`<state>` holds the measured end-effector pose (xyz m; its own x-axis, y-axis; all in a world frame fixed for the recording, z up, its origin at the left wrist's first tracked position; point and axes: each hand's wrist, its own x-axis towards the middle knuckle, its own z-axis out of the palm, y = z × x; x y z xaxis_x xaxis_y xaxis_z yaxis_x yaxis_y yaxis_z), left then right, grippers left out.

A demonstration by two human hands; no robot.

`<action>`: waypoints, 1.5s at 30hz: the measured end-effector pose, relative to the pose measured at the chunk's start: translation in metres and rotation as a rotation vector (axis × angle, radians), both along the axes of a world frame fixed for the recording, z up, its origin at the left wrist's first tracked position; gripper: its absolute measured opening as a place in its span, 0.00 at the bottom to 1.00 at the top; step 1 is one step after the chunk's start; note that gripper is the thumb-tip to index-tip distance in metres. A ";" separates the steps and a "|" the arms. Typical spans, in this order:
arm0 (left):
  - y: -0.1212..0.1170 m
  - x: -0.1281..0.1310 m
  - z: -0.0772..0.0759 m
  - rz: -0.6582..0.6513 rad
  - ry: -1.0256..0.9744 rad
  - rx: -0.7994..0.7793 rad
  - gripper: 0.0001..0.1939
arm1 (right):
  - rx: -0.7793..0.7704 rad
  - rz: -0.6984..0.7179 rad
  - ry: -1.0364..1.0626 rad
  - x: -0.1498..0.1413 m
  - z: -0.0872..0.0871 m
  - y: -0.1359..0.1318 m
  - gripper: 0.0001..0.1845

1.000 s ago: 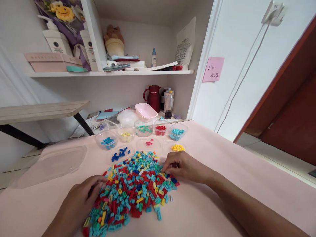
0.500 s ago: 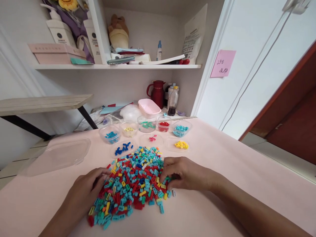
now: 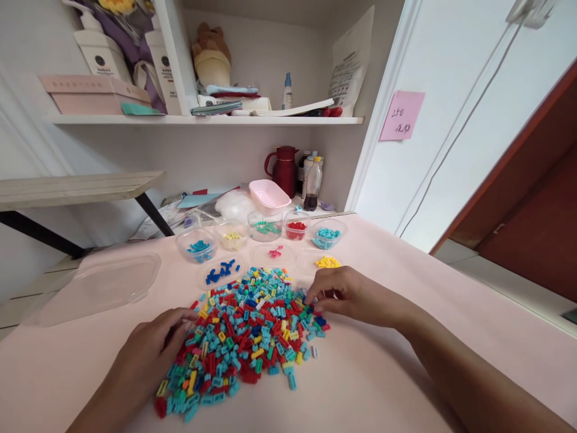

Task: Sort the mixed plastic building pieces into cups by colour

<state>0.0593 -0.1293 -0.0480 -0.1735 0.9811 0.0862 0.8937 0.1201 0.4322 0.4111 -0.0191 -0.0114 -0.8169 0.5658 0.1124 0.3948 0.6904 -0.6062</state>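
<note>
A heap of small toy building bricks [image 3: 252, 331] in red, turquoise, yellow, green and blue lies before me. My left hand [image 3: 151, 343] rests against the heap's left side, its fingers loosely bent, thumb a little apart, holding nothing that I see. At the right edge, my right hand [image 3: 340, 294] has its fingertips and thumb drawn together down at the bricks; what lies between them is hidden. Behind the heap, flat clear lids hold dark blue bricks [image 3: 222, 272], pink bricks [image 3: 276, 251] and yellow bricks [image 3: 327, 262], the last just beyond my right hand.
Clear tubs stand in a back row with blue bricks [image 3: 198, 249], pale yellow bricks [image 3: 232, 239], green bricks [image 3: 265, 227], red bricks [image 3: 296, 227] and turquoise bricks [image 3: 327, 236]. A large clear lid [image 3: 112, 279] lies left. Behind are a pink basin [image 3: 269, 195] and red jug [image 3: 285, 171].
My right hand has moved slightly right and back from the heap's middle right. Bricks there, including dark blue ones, now show spread outward. My left hand stays nearly in place.
</note>
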 end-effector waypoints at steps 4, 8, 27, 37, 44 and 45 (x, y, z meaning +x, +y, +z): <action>0.001 -0.003 -0.004 -0.011 0.002 0.007 0.17 | -0.092 0.101 -0.189 0.007 -0.003 0.002 0.13; 0.002 -0.003 -0.006 -0.009 -0.010 0.034 0.17 | -0.078 0.139 -0.243 0.004 -0.008 0.001 0.15; 0.002 -0.004 -0.005 -0.014 -0.013 0.011 0.17 | 0.077 0.122 -0.114 -0.008 -0.011 -0.002 0.07; 0.004 -0.003 -0.004 -0.014 0.002 -0.007 0.18 | 0.034 0.066 -0.050 0.000 -0.001 0.000 0.06; 0.005 -0.008 -0.009 -0.029 -0.023 0.056 0.16 | -0.067 0.018 0.047 -0.001 -0.005 0.007 0.05; 0.005 -0.008 -0.010 -0.033 -0.033 0.063 0.16 | -0.108 -0.021 0.070 0.001 -0.005 0.014 0.06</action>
